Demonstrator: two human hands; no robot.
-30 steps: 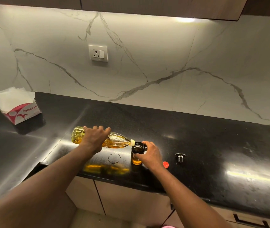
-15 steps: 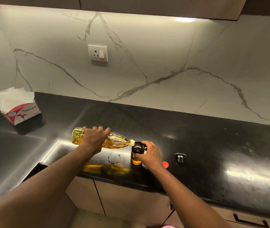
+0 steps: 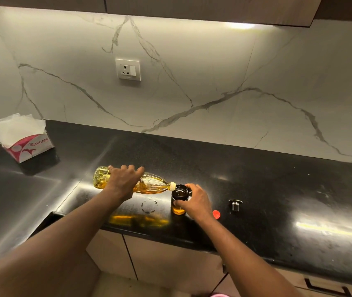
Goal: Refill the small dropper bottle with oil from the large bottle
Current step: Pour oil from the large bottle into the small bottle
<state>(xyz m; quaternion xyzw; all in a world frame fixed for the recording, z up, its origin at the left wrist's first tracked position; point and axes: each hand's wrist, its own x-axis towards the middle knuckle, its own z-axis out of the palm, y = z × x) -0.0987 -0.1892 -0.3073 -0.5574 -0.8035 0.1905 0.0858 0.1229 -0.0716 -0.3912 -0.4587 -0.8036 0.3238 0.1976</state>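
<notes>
Dropper bottle point(image 3: 179, 207) stands upright on the black counter point(image 3: 277, 189), gripped around its side by your right hand point(image 3: 196, 202), with amber oil in its lower part. Your left hand point(image 3: 123, 181) wraps over the large bottle point(image 3: 153, 185), holding it nearly level, its white neck at the small one's open mouth. Just right of your right hand lie a red cap point(image 3: 216, 214) and a dark dropper top point(image 3: 235, 204). A tissue box point(image 3: 27, 144) sits well left of your left hand.
</notes>
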